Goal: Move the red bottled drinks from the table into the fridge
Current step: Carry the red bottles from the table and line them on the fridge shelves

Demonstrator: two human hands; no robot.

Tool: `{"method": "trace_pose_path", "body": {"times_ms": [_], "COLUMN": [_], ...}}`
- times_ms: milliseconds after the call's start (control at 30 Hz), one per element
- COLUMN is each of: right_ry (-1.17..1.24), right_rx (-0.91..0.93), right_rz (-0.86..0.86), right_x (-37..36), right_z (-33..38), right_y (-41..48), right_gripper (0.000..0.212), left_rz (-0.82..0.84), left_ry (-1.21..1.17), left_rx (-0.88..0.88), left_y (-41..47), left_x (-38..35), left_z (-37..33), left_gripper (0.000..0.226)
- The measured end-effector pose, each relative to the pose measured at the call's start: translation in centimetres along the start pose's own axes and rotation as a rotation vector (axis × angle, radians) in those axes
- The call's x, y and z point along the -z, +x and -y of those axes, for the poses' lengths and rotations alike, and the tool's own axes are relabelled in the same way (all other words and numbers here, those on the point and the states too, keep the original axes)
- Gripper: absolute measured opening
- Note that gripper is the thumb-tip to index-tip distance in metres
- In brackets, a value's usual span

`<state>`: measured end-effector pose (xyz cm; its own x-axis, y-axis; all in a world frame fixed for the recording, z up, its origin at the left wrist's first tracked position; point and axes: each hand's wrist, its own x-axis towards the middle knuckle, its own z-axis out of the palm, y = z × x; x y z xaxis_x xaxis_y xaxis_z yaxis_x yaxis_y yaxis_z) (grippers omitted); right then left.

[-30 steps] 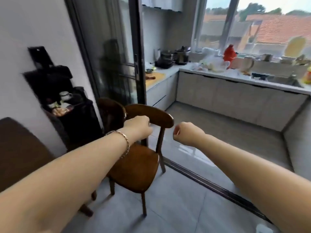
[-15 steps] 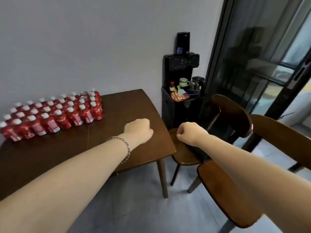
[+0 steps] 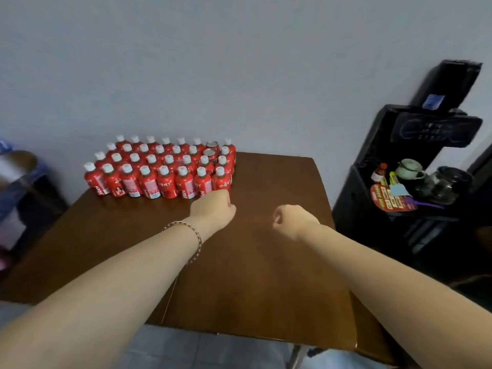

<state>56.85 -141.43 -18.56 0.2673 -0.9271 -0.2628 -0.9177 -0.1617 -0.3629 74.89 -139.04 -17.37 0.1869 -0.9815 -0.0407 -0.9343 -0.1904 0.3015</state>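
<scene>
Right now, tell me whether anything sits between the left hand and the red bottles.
Nothing visible does. The left hand, curled and empty, is just short of the red bottles; only bare table lies between.

The left hand point(image 3: 213, 206) covers the foot of the front-row red bottles point(image 3: 165, 182) at their right end; whether it touches them cannot be told. Rear rows show little but caps, and the labels are too blurred to read. At the frame's left edge a smeared blue-and-brown object point(image 3: 18, 166) is cut off; the black stand point(image 3: 354, 217) runs off the right edge
</scene>
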Motion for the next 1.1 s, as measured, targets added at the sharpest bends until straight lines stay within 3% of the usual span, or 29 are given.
{"method": "trace_pose_path", "body": {"times_ms": [333,467,567,700,833,933,1100], "right_ry": [0.04,0.215,0.329,0.351,0.38,0.416,0.384], "right_rx": [0.061,-0.008,-0.017,-0.081,-0.12,-0.038,0.193], "right_rz": [0.08,0.074,0.015,-0.067,-0.184,-0.331,-0.327], "right_x": [-5.7,-8.8,-10.5,-13.5,-15.4,-16.5,-16.1], "right_z": [4.7,9.0,11.6,13.3,13.1,12.3,9.8], "right_y": [16.1,23.8,28.5,34.8,36.4,36.9,36.3], "right_gripper": [0.052,0.063,0.069,0.078,0.076,0.059,0.055], "left_rz": [-0.044,-0.005,0.018,0.036,-0.149,-0.152,-0.016], "left_ry": [-0.205,-0.295,-0.339,-0.387,-0.354,-0.418,-0.472], "left_rx": [0.267,0.293,0.256,0.166,0.138,0.104,-0.079], "left_y": [12.8,20.0,24.1,28.6,28.4,28.8,28.2], "left_x": [-4.2,-6.8,-9.0,-12.3,-13.7,-13.9,-13.4], "left_z": [10.7,16.6,19.6,21.7,21.4,22.1,24.4], "left_gripper": [0.048,0.058,0.064,0.055,0.042,0.054,0.058]}}
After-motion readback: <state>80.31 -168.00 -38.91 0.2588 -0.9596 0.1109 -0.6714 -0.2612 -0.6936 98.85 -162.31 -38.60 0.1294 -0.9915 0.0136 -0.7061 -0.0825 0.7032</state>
